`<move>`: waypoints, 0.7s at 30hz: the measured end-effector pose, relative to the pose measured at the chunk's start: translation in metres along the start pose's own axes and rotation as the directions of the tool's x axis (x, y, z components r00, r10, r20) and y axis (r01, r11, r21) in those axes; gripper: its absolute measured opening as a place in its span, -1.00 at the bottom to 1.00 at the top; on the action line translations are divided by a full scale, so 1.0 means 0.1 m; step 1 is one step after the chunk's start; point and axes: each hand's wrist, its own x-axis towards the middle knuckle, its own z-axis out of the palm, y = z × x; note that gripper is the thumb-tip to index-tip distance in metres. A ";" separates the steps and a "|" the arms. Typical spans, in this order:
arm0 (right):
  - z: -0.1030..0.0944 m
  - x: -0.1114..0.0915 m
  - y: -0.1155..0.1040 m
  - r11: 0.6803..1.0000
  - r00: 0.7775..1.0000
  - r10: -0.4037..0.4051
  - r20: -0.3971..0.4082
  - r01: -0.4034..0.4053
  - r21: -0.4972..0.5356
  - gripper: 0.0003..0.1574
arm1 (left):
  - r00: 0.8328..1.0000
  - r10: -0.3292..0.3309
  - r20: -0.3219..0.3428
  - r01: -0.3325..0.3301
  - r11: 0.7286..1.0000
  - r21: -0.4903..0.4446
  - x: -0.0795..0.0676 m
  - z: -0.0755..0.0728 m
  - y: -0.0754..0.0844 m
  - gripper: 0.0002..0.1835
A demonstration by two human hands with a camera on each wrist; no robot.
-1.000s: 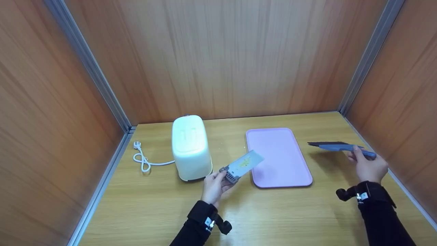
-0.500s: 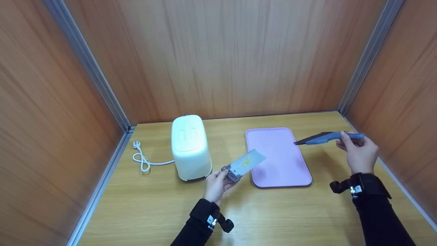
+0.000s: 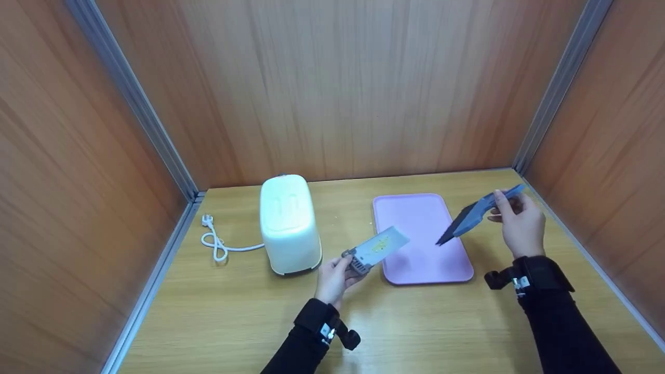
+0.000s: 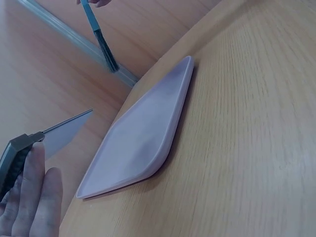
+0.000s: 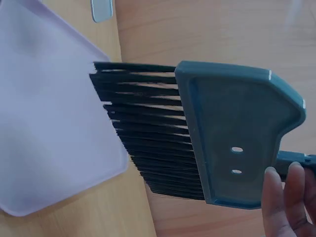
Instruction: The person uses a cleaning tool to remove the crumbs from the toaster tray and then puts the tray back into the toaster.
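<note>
My left hand (image 3: 332, 280) pinches the grey end of a flat, thin crumb tray (image 3: 371, 253), held above the near left part of a purple tray (image 3: 413, 213). Small yellow bits lie on the crumb tray's surface. In my right hand (image 3: 521, 228) is a blue hand brush (image 3: 477, 214), gripped by its handle. Its black bristles (image 5: 153, 133) tilt down to the left over the purple tray's right half, apart from the crumb tray. The right wrist view shows the brush's broad blue back with two small holes.
A cream toaster (image 3: 289, 223) stands left of the purple tray, its white cord (image 3: 241, 249) and plug lying on the wooden table (image 3: 218, 322). Wood panels (image 3: 332, 93) enclose the back and both sides.
The right hand has brought the brush leftward over the purple tray, and the bristles have tipped downward. The left hand has shifted slightly right with the crumb tray.
</note>
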 end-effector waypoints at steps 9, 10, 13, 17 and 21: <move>0.15 -0.04 -0.14 0.996 1.000 -0.001 0.005 0.001 -0.084 -0.49 | 1.000 -0.026 -0.012 0.026 0.999 0.036 0.06 0.01 -0.01 -0.60; 0.16 -0.04 -0.16 0.998 1.000 0.019 0.007 -0.018 -0.059 -0.51 | 1.000 -0.027 -0.010 0.028 0.999 0.034 0.07 0.00 -0.02 -0.60; 0.20 -0.04 -0.19 0.995 0.996 0.092 0.020 -0.092 0.034 -0.56 | 1.000 -0.031 -0.003 0.031 0.999 0.030 0.09 0.00 -0.03 -0.57; 0.25 -0.04 -0.21 0.956 0.981 0.187 0.051 -0.194 0.221 -0.56 | 0.999 -0.037 0.008 0.037 0.999 0.040 0.13 0.00 -0.05 -0.56; 0.34 -0.05 -0.19 0.894 0.967 0.244 0.078 -0.255 0.367 -0.62 | 0.999 -0.043 0.012 0.042 0.997 0.058 0.15 0.01 -0.08 -0.56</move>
